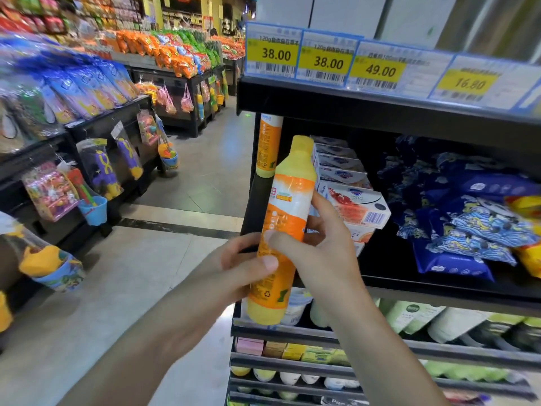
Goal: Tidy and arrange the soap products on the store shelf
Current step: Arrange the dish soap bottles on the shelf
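- Head view: left hand and right hand both grip an orange bottle, tilted, before the black shelf.
- Soap boxes sit just beyond the right hand.
- Tiled aisle floor lies left of the hands.

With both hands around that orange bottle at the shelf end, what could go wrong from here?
The orange-and-yellow plastic bottle, held tilted by the left hand and right hand, could knock the leaning stack of white soap boxes beside it. It may also bump the second orange bottle standing at the shelf's end.
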`<act>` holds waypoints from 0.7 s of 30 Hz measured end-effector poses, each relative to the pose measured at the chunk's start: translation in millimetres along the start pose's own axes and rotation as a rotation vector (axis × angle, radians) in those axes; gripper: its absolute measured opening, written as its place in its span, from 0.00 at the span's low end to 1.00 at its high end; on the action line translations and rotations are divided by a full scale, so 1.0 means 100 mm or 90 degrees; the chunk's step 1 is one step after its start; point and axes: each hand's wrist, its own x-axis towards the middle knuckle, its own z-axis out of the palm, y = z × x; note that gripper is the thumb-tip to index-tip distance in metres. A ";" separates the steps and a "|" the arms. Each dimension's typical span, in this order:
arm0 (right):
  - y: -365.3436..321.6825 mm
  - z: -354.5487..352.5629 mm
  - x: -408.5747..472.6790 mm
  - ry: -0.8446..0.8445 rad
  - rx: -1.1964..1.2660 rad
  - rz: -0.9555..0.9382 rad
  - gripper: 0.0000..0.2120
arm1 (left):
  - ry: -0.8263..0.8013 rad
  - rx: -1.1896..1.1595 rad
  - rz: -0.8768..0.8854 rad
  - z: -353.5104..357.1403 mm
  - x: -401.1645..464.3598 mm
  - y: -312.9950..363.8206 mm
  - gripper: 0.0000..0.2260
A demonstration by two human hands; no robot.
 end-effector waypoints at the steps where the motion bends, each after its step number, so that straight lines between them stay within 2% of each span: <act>1: -0.01 -0.02 0.00 -0.002 0.022 0.021 0.34 | -0.016 -0.009 -0.009 -0.06 0.00 0.02 0.40; 4: 0.00 -0.09 0.02 -0.030 0.085 0.056 0.32 | -0.048 0.035 -0.016 -0.14 0.02 0.05 0.33; 7: -0.02 -0.13 0.03 -0.055 0.149 0.084 0.29 | -0.094 -0.029 -0.040 -0.12 0.05 0.06 0.25; 11: -0.05 -0.16 0.02 -0.156 0.190 0.091 0.23 | -0.149 -0.059 -0.047 -0.07 0.06 0.06 0.24; 16: -0.01 -0.21 0.00 -0.216 0.262 0.110 0.22 | -0.191 -0.096 -0.037 -0.04 0.07 0.07 0.30; 21: 0.05 -0.25 0.01 -0.224 0.294 0.122 0.24 | -0.156 -0.046 -0.003 -0.04 0.05 0.04 0.20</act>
